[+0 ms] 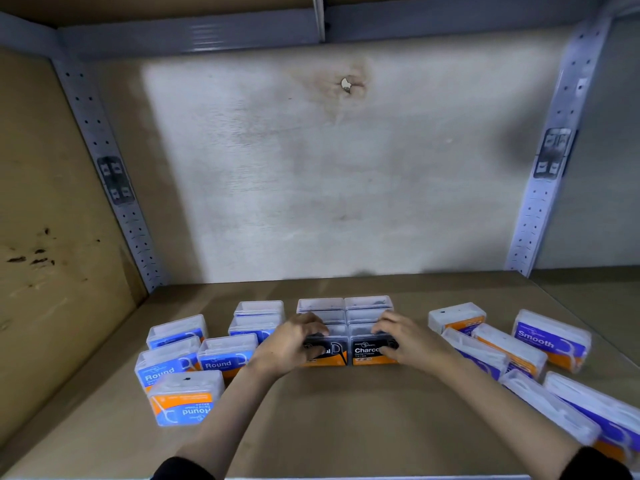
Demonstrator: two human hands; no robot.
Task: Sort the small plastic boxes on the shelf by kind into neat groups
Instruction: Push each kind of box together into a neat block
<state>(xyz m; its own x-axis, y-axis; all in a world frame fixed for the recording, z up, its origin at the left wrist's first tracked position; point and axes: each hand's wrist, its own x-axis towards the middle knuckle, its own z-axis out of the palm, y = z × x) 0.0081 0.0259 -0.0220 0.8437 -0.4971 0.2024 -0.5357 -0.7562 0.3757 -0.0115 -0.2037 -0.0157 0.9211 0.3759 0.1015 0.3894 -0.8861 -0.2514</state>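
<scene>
Left hand: fingers curled round the glossy, rectangular left charcoal box.
Right hand: fingers curled round the right charcoal box.

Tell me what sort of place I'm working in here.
Likely a stockroom or shop storage bay: grey perforated metal uprights frame a brown board shelf, which holds many alike clear plastic retail packs: blue Round boxes, black Charcoal boxes and purple Smooth boxes.

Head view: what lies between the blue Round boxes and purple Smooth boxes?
The black Charcoal boxes, left hand and right hand on them; head view.
</scene>
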